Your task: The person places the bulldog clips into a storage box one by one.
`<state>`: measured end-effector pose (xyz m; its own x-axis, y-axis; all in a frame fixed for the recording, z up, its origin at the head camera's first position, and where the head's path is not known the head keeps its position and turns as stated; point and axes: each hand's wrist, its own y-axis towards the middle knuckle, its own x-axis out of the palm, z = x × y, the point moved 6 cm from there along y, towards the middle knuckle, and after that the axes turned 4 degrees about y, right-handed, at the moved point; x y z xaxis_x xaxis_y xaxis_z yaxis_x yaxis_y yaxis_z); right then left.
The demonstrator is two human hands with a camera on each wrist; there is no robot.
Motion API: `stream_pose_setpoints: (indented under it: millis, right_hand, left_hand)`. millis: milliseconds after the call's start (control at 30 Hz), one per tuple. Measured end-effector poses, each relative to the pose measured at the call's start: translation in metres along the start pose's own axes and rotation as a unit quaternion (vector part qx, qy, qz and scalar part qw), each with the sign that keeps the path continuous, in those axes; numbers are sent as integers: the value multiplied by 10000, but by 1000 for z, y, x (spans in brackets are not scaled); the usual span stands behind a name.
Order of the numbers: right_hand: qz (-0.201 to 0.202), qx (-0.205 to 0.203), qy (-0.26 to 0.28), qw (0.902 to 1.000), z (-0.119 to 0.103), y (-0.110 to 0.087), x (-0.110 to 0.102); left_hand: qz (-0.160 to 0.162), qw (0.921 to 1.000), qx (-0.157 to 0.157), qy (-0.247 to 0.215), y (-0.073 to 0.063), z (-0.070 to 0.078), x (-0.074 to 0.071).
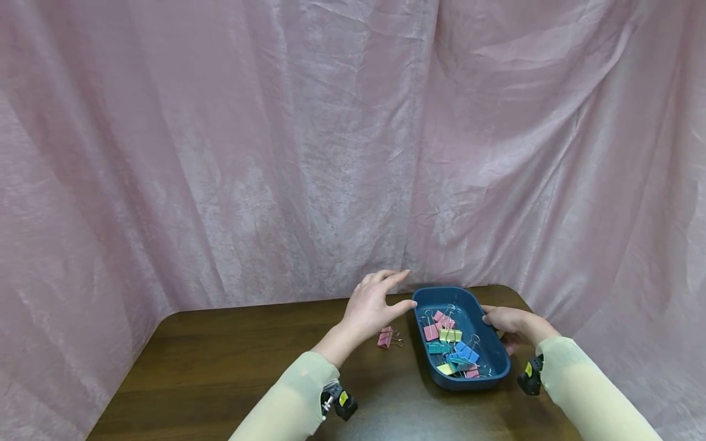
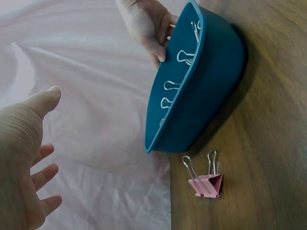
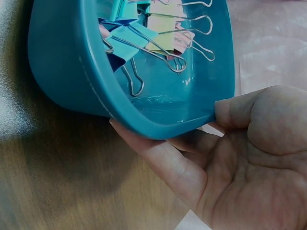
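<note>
My right hand (image 1: 513,323) grips a blue plastic bin (image 1: 469,384) at its right side. In the right wrist view the thumb lies at the rim and the other fingers support the outer wall from below. Inside the bin is a pile of binder clips, among them a yellow clip (image 1: 450,335), a blue clip (image 1: 466,353) and a teal clip (image 1: 438,348). My left hand (image 1: 371,309) is held up left of the bin, thumb and fingers spread, holding nothing. A pink binder clip (image 1: 386,337) lies on the table between that hand and the bin.
The brown wooden table (image 1: 231,367) spreads to the left, with rounded far corners. A pink curtain (image 1: 309,153) hangs right behind its back edge. A small wrist camera (image 1: 343,401) is strapped to the left sleeve, another camera (image 1: 531,375) to the right.
</note>
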<state>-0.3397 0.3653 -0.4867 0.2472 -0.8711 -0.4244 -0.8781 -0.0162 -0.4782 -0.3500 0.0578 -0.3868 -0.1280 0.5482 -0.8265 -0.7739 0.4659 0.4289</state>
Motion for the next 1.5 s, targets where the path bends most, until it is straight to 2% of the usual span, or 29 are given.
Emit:
stream_pose_setpoints:
  millis: [267, 667, 933, 1167, 1500]
  right_hand:
    - [-7, -35, 29, 10000, 1, 0, 0]
    - [35, -49, -35, 10000, 0, 1, 0]
    - [85, -87, -116, 9999, 0, -1, -1]
    - [-200, -68, 167, 9996, 1, 1, -1]
    - [-115, -9, 61, 9999, 1, 1, -2]
  left_hand:
    - [169, 9998, 37, -18, -4, -4, -6]
    - [139, 9999, -14, 18, -14, -15, -9]
    - [233, 9997, 2, 110, -20, -27, -9]
    - [224, 9996, 17, 160, -24, -39, -8]
    - [143, 9997, -127, 116, -30, -56, -7]
